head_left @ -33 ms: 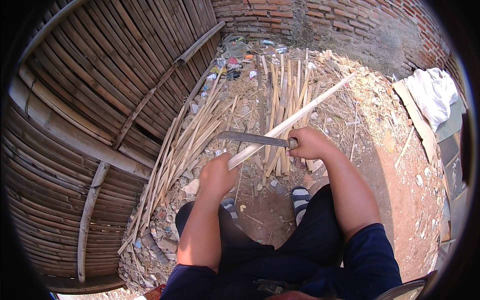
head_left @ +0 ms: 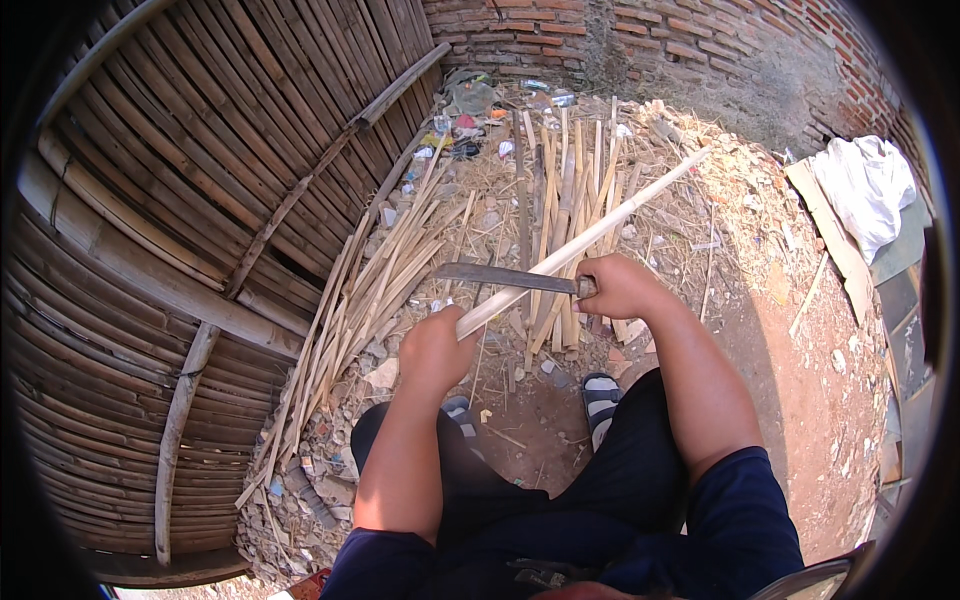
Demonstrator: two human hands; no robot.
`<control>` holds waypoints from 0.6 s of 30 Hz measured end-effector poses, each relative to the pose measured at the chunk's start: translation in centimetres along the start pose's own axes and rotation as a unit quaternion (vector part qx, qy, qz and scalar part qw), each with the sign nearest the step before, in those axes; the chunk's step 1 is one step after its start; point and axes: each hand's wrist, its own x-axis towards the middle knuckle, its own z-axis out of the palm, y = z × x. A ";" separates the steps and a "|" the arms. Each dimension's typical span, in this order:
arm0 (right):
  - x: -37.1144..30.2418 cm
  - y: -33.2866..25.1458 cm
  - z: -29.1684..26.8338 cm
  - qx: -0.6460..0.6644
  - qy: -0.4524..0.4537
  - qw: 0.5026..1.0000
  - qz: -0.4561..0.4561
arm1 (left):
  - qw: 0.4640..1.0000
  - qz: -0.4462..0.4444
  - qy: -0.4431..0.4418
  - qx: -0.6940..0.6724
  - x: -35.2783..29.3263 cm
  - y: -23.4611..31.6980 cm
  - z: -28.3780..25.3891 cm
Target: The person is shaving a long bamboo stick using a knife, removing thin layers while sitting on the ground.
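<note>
Fingers of the left hand (head_left: 432, 350) wrap the near end of a pale bamboo strip (head_left: 585, 240), which slants up and away over the split-bamboo pile (head_left: 565, 190). Right hand (head_left: 618, 285) clenches a knife (head_left: 505, 276), its blade lying across the strip.

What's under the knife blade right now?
The blade lies across the pale bamboo strip gripped by the left hand; the right hand covers the knife handle. Below lie loose bamboo slats; the cut itself is hidden.

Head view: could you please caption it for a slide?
Left hand steadies a long pale bamboo strip while right hand holds a flat dark metal blade across it.
</note>
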 end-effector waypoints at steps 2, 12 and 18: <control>-0.1 -0.1 -0.1 -0.004 -0.003 1.000 0.001 | 1.000 -0.003 -0.003 -0.002 0.0 0.0 0.0; 0.6 0.9 1.3 0.005 0.020 0.999 -0.026 | 1.000 0.000 -0.015 0.006 0.1 -0.4 0.2; 0.7 0.9 1.6 -0.014 0.013 0.999 -0.038 | 0.999 -0.003 -0.036 -0.001 -0.1 0.3 -0.3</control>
